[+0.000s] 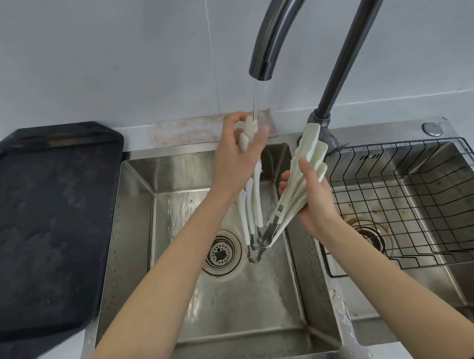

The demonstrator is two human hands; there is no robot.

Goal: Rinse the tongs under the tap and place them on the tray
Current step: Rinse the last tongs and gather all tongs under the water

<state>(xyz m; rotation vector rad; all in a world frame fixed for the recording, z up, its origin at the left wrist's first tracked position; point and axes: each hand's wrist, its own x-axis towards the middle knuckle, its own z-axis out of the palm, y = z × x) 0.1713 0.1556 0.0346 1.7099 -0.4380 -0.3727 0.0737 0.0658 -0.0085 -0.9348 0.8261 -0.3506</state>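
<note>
White tongs (254, 203) upright under tap (261, 71) stream, second white bundle (297, 184) tilted right of tap; black tray (42, 229) far left of tap.

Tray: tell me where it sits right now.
In the head view, the tray lies flat on the counter at far left, beside the left sink basin, with nothing on it yet.
</note>
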